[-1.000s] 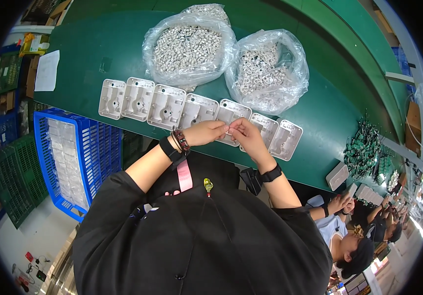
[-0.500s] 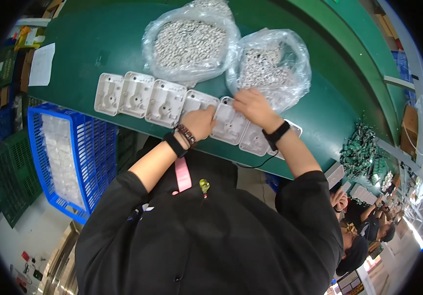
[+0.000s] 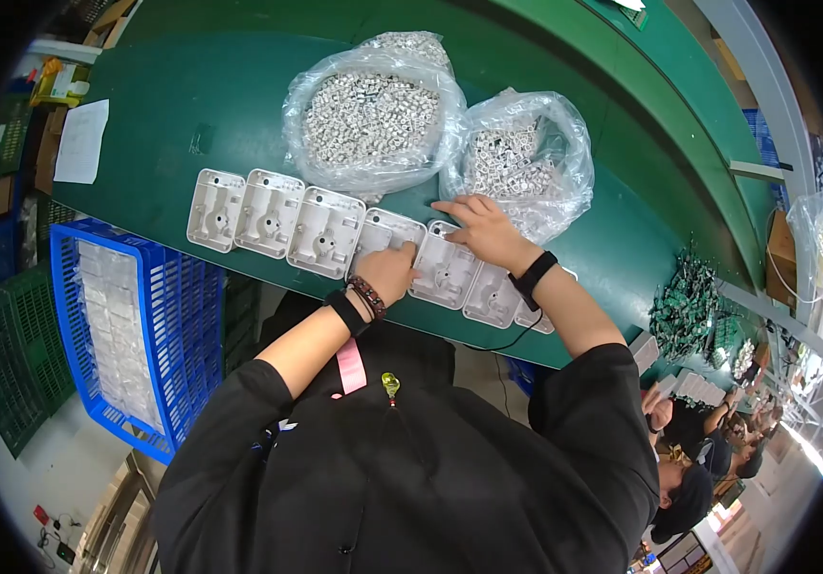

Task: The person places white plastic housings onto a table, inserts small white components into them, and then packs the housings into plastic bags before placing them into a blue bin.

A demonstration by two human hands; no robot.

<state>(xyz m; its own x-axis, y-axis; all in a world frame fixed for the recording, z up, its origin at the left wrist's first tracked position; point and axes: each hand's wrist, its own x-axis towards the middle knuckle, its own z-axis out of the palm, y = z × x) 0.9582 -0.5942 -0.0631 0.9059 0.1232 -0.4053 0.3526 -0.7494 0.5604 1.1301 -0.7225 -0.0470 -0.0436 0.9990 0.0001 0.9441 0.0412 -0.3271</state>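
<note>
I view the left hand (image 3: 390, 275) lowered over the fourth case (image 3: 397, 226) from the left in a row of pale open cases, its fingers bent; I cannot tell whether they grip anything. At its two o'clock, the right hand (image 3: 488, 231), fingers partly spread, overlies the upper edge of the fifth case (image 3: 445, 273). On the green table (image 3: 172, 115), a larger plastic bag (image 3: 344, 175) of small white parts stands at the left hand's twelve o'clock; a smaller bag (image 3: 571, 153) lies at the right hand's one o'clock.

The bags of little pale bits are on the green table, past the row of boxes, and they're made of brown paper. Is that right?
Not the paper part: the head view shows the bags are see-through plastic. They are on the green table, past the row of boxes, with little pale bits inside.
</note>
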